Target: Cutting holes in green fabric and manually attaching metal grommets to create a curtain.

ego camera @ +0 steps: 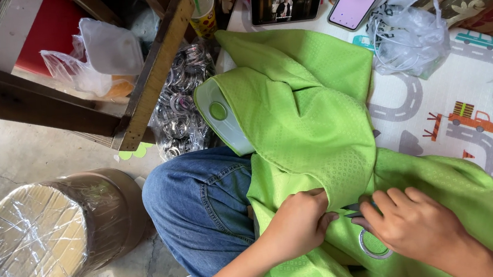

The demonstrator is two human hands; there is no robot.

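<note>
Green fabric [305, 127] draped over lap, metal ring [373, 251] at its fold. Left hand [298, 224] bunching cloth, fingers pinched on it; right hand [414, 222] pressing ring, fingers curled. Probably mid-fitting of ring; next calls for firm, aligned pressure. Bag of rings [180, 103] beyond knee.

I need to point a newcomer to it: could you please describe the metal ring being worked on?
Find the green fabric on the lap. At its lower edge, under the right hand, sits a silver metal ring, unlike the flat green button higher up.
</note>
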